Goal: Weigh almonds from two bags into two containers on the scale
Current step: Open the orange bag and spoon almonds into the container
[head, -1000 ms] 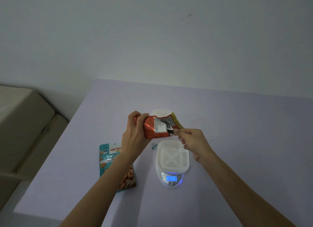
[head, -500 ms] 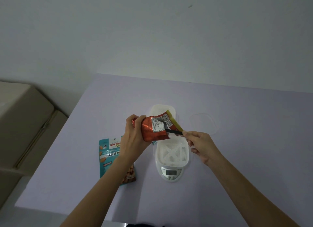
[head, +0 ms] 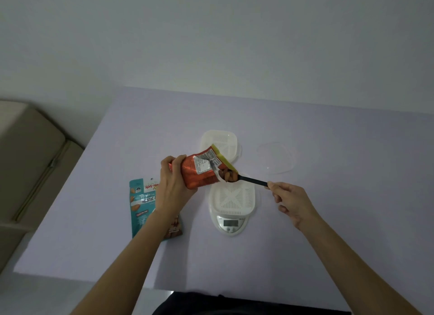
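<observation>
Almonds heaped on a spoon pinched by the right hand; left hand grips the orange bag. Carry level to the container on the scale.

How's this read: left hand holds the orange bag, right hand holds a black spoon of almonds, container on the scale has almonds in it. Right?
No. The head view shows the container on the scale empty, only its slotted floor. The rest holds: left hand holds the orange bag, right hand holds the black spoon of almonds.
</observation>
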